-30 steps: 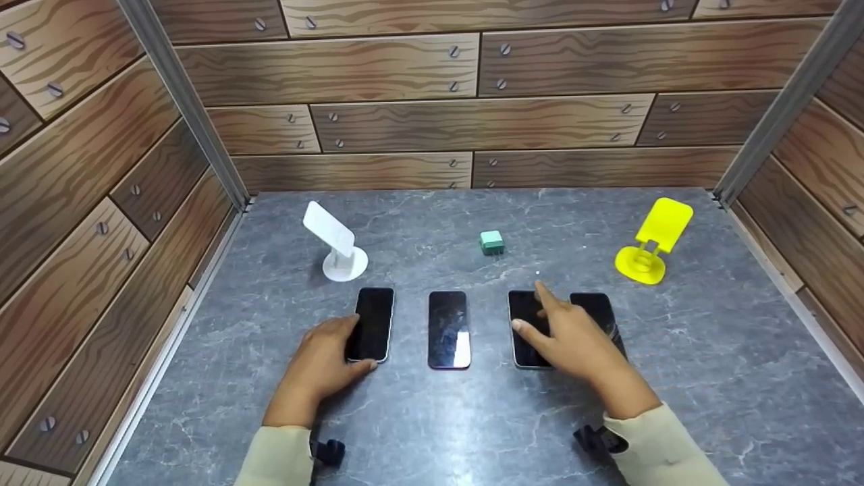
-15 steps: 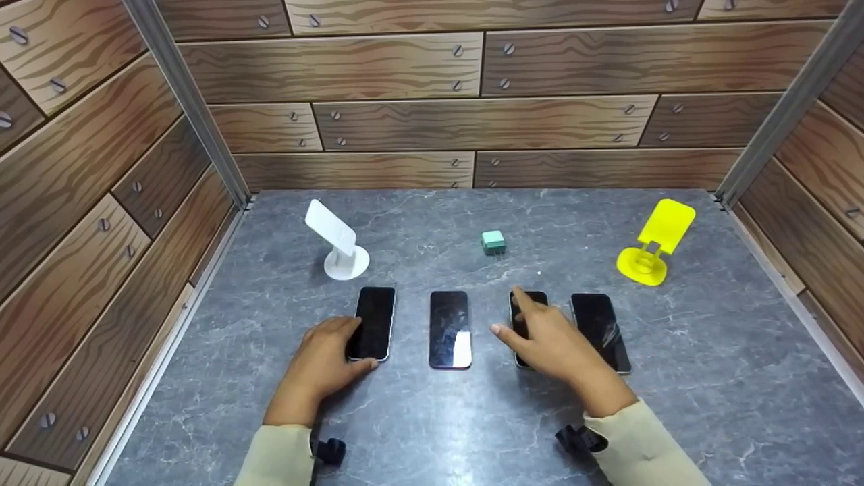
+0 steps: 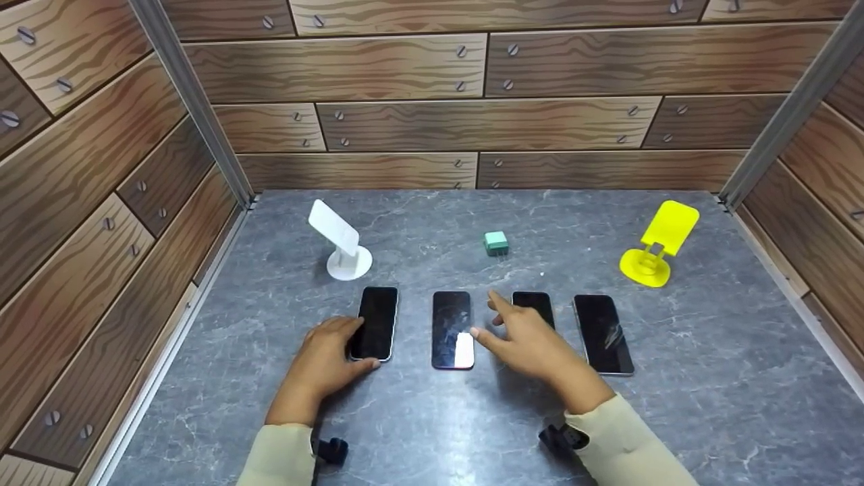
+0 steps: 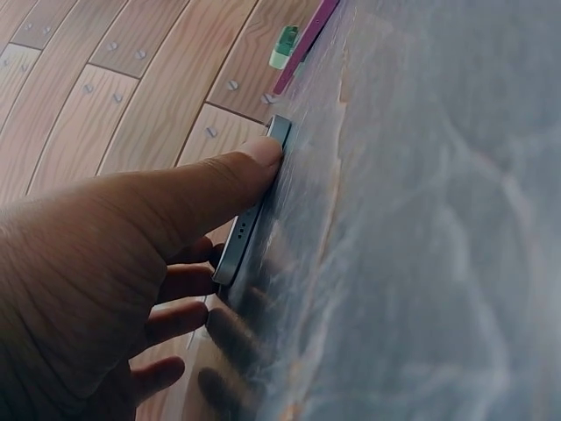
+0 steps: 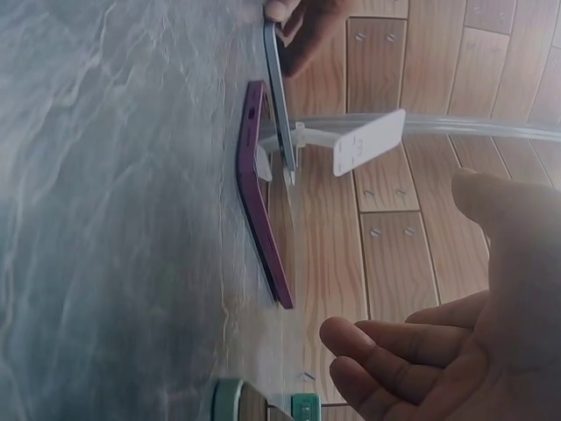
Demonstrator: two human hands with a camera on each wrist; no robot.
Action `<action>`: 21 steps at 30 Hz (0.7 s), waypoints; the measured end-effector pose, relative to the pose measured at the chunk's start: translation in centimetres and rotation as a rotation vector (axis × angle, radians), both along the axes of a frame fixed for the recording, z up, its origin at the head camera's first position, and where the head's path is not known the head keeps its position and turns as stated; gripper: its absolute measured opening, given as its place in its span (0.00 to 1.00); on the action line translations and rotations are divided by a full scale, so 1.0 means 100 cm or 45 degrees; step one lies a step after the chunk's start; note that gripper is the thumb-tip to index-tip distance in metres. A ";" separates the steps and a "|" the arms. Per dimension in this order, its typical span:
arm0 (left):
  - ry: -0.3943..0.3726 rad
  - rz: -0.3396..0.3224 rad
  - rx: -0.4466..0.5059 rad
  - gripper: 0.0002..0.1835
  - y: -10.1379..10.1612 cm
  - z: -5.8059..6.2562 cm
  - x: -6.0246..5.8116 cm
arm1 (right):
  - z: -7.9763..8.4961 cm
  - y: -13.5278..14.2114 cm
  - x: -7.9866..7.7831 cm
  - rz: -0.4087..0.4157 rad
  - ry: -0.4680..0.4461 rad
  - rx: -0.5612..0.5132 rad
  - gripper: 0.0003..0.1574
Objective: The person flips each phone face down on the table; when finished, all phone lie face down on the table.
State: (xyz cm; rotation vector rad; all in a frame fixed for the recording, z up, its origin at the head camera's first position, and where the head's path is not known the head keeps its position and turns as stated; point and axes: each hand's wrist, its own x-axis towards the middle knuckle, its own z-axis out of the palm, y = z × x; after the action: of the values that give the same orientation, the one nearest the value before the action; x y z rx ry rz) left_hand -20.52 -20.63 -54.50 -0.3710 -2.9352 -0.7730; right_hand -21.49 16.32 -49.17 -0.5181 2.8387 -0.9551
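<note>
Several smartphones lie in a row, dark screens up. My left hand (image 3: 324, 358) holds the leftmost smartphone (image 3: 379, 317) at its near left corner: in the left wrist view the thumb presses its bottom edge (image 4: 241, 241) and the fingertips are at its side. Right of it lies a purple-framed smartphone (image 3: 451, 317), its frame plain in the right wrist view (image 5: 252, 189). My right hand (image 3: 533, 344), fingers spread and holding nothing, hovers over a third smartphone (image 3: 533, 302), partly hiding it. Its thumb overlaps the purple-framed one's right edge in the head view. Another smartphone (image 3: 604, 334) lies at the far right.
Behind the row stand a white phone stand (image 3: 344, 246) at left and a yellow phone stand (image 3: 665, 236) at right. A small green charger plug (image 3: 496, 243) sits between them. Wood-patterned panels (image 3: 405, 67) enclose the grey marbled table (image 3: 432, 432) at the back and sides.
My right hand has moved left, from over the two right-hand smartphones toward the purple-framed one, uncovering the far right phone. The left hand has stayed at its phone.
</note>
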 end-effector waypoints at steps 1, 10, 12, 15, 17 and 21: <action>-0.001 0.002 -0.001 0.44 0.000 0.000 0.000 | 0.000 -0.001 0.000 0.002 0.003 -0.007 0.55; 0.019 0.007 -0.021 0.44 -0.002 -0.001 0.000 | -0.001 -0.016 -0.003 0.045 -0.011 -0.030 0.54; 0.024 0.006 -0.023 0.44 -0.002 -0.001 0.000 | -0.001 -0.020 -0.004 0.053 -0.014 -0.030 0.54; 0.032 0.000 -0.024 0.44 -0.003 -0.002 -0.001 | -0.002 -0.027 -0.005 0.074 -0.009 -0.037 0.55; 0.038 -0.003 -0.024 0.44 -0.003 -0.003 -0.001 | -0.002 -0.032 -0.006 0.093 -0.007 -0.048 0.56; 0.037 0.000 -0.016 0.44 -0.002 -0.003 -0.001 | -0.004 -0.041 -0.007 0.129 -0.030 -0.086 0.57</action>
State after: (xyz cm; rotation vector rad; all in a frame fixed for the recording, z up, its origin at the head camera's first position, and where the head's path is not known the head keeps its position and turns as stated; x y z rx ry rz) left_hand -20.65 -20.87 -54.83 -0.3795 -2.9141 -0.7431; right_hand -22.21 12.24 -49.58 -0.6469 2.7381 -1.0344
